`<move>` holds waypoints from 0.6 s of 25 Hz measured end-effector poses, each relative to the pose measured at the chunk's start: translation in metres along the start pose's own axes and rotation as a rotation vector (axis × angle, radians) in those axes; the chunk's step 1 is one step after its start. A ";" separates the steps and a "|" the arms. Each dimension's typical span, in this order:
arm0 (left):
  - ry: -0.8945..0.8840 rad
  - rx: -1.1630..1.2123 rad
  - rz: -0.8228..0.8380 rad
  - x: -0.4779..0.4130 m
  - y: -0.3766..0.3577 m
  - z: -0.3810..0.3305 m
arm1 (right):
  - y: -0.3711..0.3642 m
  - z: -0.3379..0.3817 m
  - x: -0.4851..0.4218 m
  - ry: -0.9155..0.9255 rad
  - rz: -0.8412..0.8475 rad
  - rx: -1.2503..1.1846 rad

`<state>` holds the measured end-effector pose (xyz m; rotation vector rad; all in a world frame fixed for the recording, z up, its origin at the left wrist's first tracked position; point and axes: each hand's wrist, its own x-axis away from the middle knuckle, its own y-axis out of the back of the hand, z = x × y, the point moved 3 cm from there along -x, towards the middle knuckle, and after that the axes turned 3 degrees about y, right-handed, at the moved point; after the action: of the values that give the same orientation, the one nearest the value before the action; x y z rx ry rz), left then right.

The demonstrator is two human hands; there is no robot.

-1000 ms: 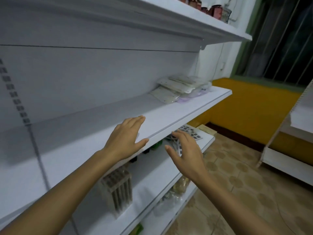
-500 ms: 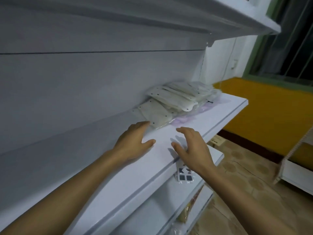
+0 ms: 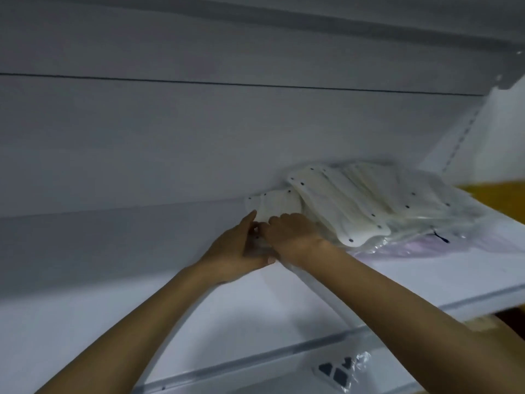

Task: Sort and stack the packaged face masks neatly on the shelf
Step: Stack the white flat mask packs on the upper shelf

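Note:
A loose pile of packaged white face masks [image 3: 358, 200] in clear plastic lies at the back right of the white shelf [image 3: 397, 280]. One pack [image 3: 277, 204] sticks out at the pile's left end. My left hand [image 3: 238, 251] and my right hand [image 3: 292, 237] meet at the near edge of that pack, fingers curled around its plastic. Under the pile shows a pale purple pack [image 3: 403, 247].
The shelf's grey back panel [image 3: 199, 137] rises right behind the masks, and an upper shelf [image 3: 312, 12] hangs overhead. On the lower shelf a plastic pack with dark shapes [image 3: 338, 373] lies at the front right. An orange wall [image 3: 500, 191] shows at far right.
I have moved closer to the pile. Both hands went forward from the shelf's front edge to the leftmost mask pack and closed on it.

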<state>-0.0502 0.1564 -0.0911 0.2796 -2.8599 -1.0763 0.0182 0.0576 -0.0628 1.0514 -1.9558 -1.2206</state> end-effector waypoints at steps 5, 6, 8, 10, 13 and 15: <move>0.038 0.198 -0.273 0.004 0.012 0.009 | 0.020 -0.050 -0.009 -0.082 -0.232 -0.696; 0.053 0.166 -0.299 0.004 0.014 0.011 | 0.023 -0.059 -0.007 -0.099 -0.243 -0.826; 0.069 0.058 -0.306 0.004 0.014 0.014 | 0.026 -0.063 0.000 -0.006 -0.181 -0.797; 0.071 0.029 -0.302 0.004 0.012 0.016 | 0.017 -0.051 0.012 0.155 0.034 -0.687; 0.060 0.075 -0.315 0.003 0.013 0.019 | -0.001 -0.026 0.021 0.205 0.126 -0.329; 0.054 0.106 -0.286 0.003 0.015 0.022 | -0.001 -0.014 0.018 0.217 -0.099 -0.051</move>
<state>-0.0586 0.1808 -0.0972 0.7326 -2.8937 -0.9386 0.0205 0.0352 -0.0573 1.2136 -1.7175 -1.1501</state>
